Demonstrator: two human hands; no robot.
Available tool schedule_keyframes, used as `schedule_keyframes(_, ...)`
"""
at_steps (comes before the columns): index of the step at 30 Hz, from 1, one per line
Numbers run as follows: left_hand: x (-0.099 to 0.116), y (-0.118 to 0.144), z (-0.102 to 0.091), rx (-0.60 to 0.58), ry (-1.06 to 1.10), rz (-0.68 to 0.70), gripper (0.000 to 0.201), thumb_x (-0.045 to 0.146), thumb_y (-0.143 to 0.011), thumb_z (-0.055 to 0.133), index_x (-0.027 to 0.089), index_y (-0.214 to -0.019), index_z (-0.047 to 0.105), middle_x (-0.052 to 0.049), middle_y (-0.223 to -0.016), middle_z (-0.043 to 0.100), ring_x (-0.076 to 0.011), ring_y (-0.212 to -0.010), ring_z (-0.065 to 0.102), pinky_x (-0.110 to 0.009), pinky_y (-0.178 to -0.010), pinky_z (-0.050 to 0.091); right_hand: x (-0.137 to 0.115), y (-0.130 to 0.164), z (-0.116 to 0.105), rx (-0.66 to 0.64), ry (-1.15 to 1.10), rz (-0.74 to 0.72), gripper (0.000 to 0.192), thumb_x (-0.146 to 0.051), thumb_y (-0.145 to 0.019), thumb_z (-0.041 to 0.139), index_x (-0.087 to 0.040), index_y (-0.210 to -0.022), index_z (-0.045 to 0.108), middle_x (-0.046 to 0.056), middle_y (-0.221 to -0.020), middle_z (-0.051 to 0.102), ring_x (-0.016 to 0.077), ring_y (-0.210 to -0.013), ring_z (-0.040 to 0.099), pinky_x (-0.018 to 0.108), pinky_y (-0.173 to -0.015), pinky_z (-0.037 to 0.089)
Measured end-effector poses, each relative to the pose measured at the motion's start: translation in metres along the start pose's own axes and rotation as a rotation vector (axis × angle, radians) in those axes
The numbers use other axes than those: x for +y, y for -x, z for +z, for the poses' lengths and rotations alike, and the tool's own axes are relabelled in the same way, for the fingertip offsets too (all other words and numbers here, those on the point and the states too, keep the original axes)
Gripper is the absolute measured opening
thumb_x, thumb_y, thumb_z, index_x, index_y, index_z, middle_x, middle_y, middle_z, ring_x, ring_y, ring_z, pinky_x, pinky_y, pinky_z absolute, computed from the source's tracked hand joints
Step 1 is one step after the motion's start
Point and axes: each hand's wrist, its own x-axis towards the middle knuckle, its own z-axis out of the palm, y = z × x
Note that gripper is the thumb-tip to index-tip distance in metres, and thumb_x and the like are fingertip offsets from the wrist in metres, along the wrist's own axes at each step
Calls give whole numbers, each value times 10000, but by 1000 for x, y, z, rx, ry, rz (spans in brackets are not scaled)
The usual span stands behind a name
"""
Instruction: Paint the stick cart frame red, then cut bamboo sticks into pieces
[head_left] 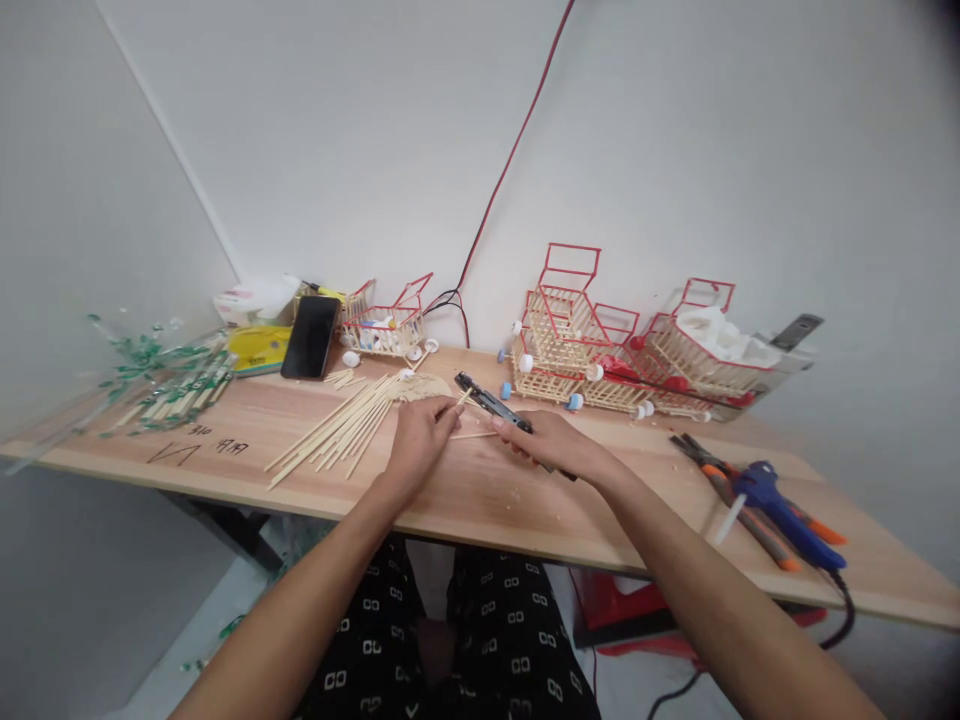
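My left hand is closed in a pinch on a thin bamboo stick, whose tip reaches up to the jaws of a tool. That tool is a pair of dark metal pliers, wrapped in my right hand, with its head pointing up and to the left. Whether the jaws touch the stick I cannot tell. Another stick lies on the table between my hands. Left of my left hand, a fan of loose bamboo sticks is spread out, with a pale flat piece behind it.
Miniature stick carts with red handles stand along the wall, another cart further left. A phone leans beside a yellow packet. Green-wrapped sticks lie left. A blue glue gun and orange-handled pliers lie right.
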Motion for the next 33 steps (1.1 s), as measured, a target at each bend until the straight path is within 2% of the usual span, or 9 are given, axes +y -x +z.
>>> schedule_keyframes(10,-5,3,2,-32,-163,15,291,208,-845,509,163,-558,517,7,-550,542,-127,-568,484,-247,-602,303,1,1,10,112,163,-13,667,-729,-841,309,-156,-637,581,91,-672,647,174,-599,547,262,-539,306)
schedule_keyframes(15,-9,5,5,-74,-216,-4,280,189,-846,486,165,-571,530,-26,-593,594,-150,-605,522,-257,-619,315,5,0,17,78,213,41,722,-744,-840,274,-143,-670,636,134,-699,668,208,-624,578,275,-528,299)
schedule_keyframes(21,-10,9,5,-118,-334,-28,302,194,-857,476,168,-565,549,-37,-564,580,-160,-560,495,-272,-594,283,5,1,24,41,190,49,718,-712,-858,290,-120,-772,688,162,-791,698,232,-674,611,285,-568,354)
schedule_keyframes(27,-9,12,4,-119,-383,-14,299,208,-871,473,164,-594,576,-43,-581,586,-163,-569,492,-275,-604,284,1,2,25,38,204,55,710,-697,-860,311,-106,-783,699,168,-790,700,230,-658,608,290,-569,361)
schedule_keyframes(33,-9,17,2,-102,-386,-9,293,206,-883,453,163,-621,577,-44,-605,593,-166,-590,507,-274,-609,284,4,1,29,73,244,-1,694,-685,-871,303,-118,-770,690,147,-754,692,209,-646,595,280,-562,332)
